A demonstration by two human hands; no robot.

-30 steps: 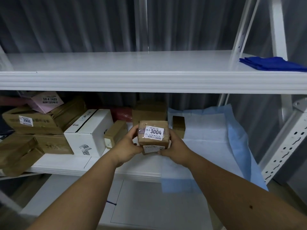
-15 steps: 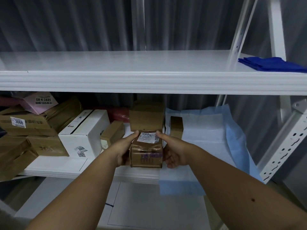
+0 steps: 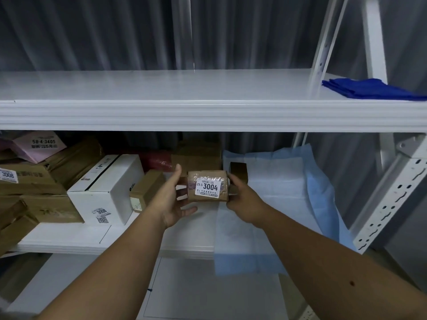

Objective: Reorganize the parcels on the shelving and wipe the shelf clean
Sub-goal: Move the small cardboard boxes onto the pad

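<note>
A small brown parcel (image 3: 208, 189) with a white label reading 3004 is held just above the middle shelf (image 3: 69, 239), label facing me. My right hand (image 3: 242, 202) grips its right end. My left hand (image 3: 174, 199) is beside its left end with fingers spread; the thumb is up near the parcel's top corner, and contact there is unclear. The upper shelf (image 3: 184, 112) is bare except for a folded blue cloth (image 3: 369, 90) at its far right. Other parcels crowd the middle shelf's left half.
A white box (image 3: 108, 192) marked 3008, several brown cartons (image 3: 30, 181), a pink bag (image 3: 39, 146) and a small brown box (image 3: 146, 189) sit at left. A light blue sheet (image 3: 277, 199) covers the shelf's right part. A perforated white upright (image 3: 392, 199) stands at right.
The parcel was tipped with its label on top half a second ago; now it is turned with the label facing me and raised slightly. My left hand has loosened and spread its fingers.
</note>
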